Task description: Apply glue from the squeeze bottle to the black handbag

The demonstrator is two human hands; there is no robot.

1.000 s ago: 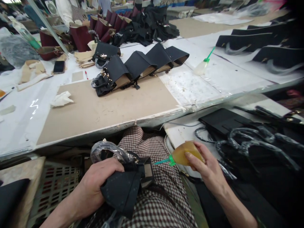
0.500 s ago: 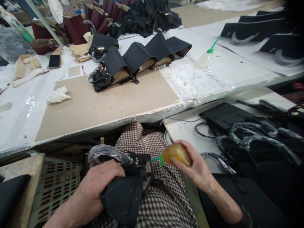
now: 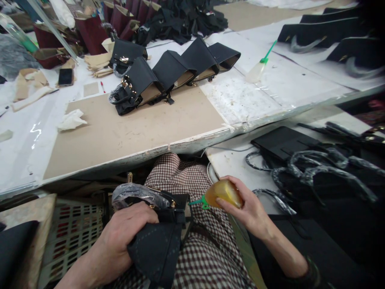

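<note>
On my lap lies a black handbag with gold fittings and a plastic-wrapped handle. My left hand is closed round its near side, with some fingertips hidden behind the bag. My right hand grips a glue bottle of amber liquid, tilted sideways. The bottle's green nozzle points left, its tip at the bag's right edge; whether it touches is too small to tell. Checked cloth covers my lap beneath both.
Several black bags stand in a row on the worktable. A second glue bottle sits to their right. More black pieces with wrapped handles lie on the right side table. A plastic crate stands at my left.
The view has shifted slightly. My hands, the handbag and the glue bottle hold nearly the same positions, the nozzle still at the bag's edge.
</note>
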